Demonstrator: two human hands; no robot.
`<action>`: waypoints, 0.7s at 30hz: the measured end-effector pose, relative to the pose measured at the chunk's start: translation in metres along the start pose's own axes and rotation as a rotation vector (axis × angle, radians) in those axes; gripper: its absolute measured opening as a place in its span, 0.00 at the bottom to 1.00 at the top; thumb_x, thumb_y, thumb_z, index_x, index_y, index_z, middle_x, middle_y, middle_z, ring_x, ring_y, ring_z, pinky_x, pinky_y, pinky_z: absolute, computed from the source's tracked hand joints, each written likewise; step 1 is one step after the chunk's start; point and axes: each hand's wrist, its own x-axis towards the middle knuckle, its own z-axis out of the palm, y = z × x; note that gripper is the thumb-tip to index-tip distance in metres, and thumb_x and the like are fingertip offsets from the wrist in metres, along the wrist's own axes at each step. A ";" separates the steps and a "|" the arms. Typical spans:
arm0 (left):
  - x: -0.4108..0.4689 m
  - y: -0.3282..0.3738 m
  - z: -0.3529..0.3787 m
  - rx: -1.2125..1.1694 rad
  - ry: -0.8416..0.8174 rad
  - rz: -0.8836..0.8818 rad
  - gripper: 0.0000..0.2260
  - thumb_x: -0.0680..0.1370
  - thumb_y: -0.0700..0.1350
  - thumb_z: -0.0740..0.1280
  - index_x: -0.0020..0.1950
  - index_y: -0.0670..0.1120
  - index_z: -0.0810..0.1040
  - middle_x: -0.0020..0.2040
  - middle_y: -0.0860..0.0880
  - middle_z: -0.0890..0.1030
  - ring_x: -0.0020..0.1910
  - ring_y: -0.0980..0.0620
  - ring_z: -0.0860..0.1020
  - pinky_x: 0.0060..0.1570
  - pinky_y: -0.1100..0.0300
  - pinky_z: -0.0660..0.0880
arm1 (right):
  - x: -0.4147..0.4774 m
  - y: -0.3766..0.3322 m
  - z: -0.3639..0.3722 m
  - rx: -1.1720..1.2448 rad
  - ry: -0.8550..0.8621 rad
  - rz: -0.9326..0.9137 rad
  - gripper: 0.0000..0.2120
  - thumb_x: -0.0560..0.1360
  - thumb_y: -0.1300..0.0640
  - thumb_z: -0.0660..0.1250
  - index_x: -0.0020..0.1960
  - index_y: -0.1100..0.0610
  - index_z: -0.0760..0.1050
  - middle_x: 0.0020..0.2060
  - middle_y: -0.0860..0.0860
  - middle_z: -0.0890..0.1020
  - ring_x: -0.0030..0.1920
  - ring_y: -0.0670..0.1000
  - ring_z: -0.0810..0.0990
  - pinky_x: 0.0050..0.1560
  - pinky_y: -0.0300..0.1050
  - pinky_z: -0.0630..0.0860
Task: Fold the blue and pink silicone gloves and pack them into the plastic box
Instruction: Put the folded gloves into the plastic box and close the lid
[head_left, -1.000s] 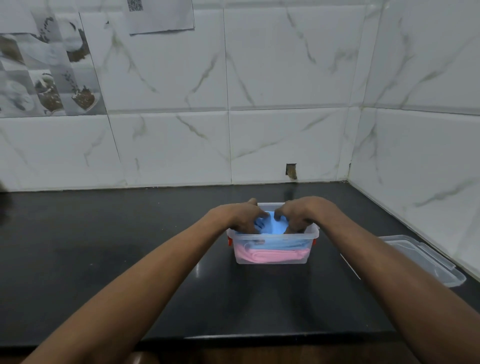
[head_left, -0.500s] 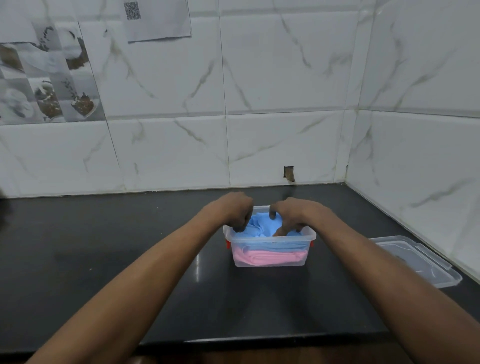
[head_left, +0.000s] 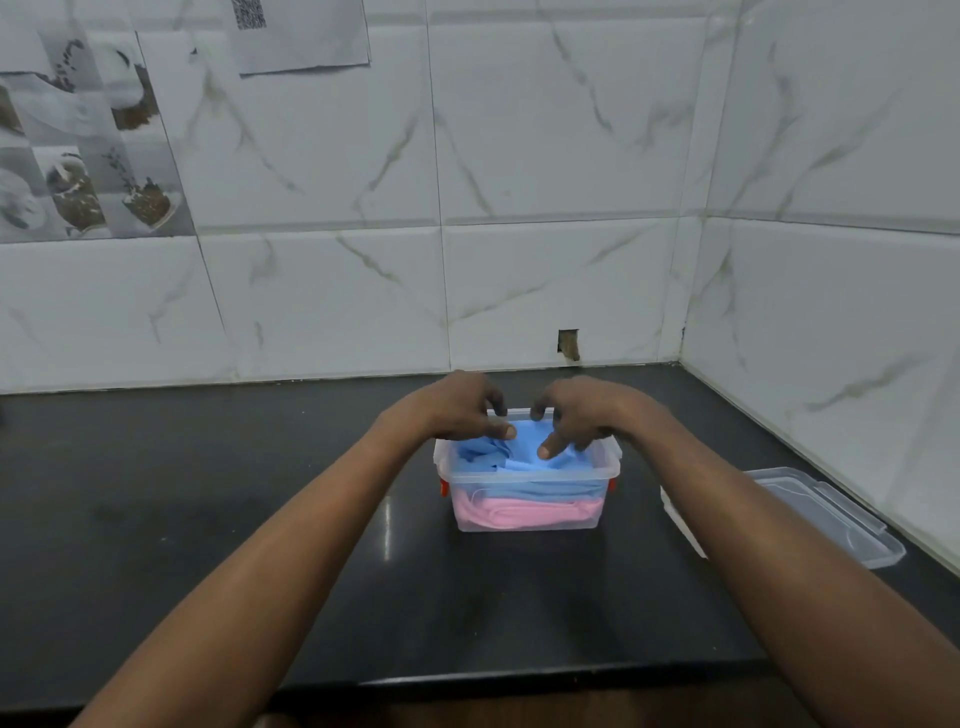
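A clear plastic box with red clips stands on the black counter. Folded pink gloves lie at its bottom, and blue gloves lie on top of them, rumpled at the left. My left hand hovers over the box's left half with its fingers spread and curled, fingertips just above the blue gloves. My right hand hovers over the right half, one finger pointing down to the blue surface. Neither hand grips anything.
The box's clear lid lies flat on the counter to the right, close to the side wall. White marble tiles close off the back and right. The counter's front edge runs just below the forearms.
Both hands have lifted out of the box, and their fingers have opened from pressing down on the blue gloves. The blue gloves stay in the box.
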 end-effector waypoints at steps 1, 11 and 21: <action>-0.002 -0.003 0.004 -0.005 0.065 -0.034 0.21 0.74 0.55 0.72 0.62 0.46 0.80 0.57 0.46 0.82 0.53 0.50 0.79 0.53 0.58 0.73 | -0.008 0.004 -0.004 0.004 0.085 -0.027 0.25 0.70 0.53 0.76 0.65 0.54 0.74 0.55 0.54 0.81 0.44 0.52 0.82 0.45 0.45 0.80; -0.025 -0.036 0.043 -0.832 0.176 -0.589 0.11 0.77 0.44 0.70 0.46 0.35 0.78 0.36 0.40 0.81 0.24 0.49 0.79 0.25 0.61 0.76 | -0.094 0.099 0.047 -0.171 0.163 0.379 0.17 0.68 0.44 0.75 0.35 0.54 0.73 0.29 0.48 0.75 0.32 0.50 0.76 0.32 0.39 0.68; -0.042 -0.051 0.043 -0.917 0.274 -0.581 0.16 0.75 0.49 0.73 0.44 0.35 0.80 0.37 0.40 0.83 0.24 0.50 0.81 0.25 0.61 0.77 | -0.092 0.073 0.103 -0.363 0.357 0.484 0.05 0.78 0.59 0.62 0.50 0.53 0.76 0.54 0.51 0.81 0.54 0.52 0.81 0.47 0.43 0.75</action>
